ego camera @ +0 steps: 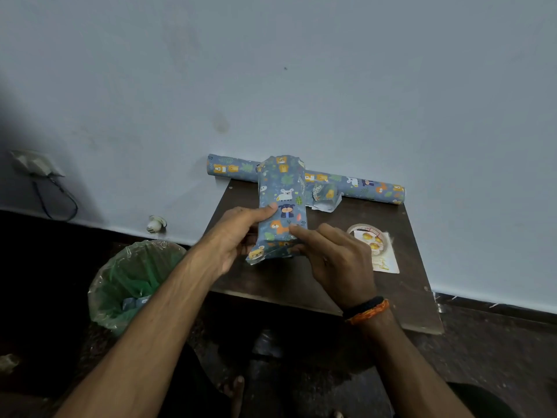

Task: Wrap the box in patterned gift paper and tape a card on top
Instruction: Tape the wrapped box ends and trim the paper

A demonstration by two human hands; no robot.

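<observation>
Two hands, left hand (238, 236) gripping wrapped box (281, 203), right fingers (301, 232) pressing top.

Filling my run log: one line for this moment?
step: folding near end | left hand: grips blue animal-print wrapped box | right hand: fingertip presses paper | card: untaped

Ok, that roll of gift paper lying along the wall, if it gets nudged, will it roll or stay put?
The roll of gift paper is a long cylinder, so it will probably roll toward the table's front; the wall blocks the other way. Both ends seem to overhang the table's sides, so a skewed push might tip it off. It looks light and easily dented.
</observation>
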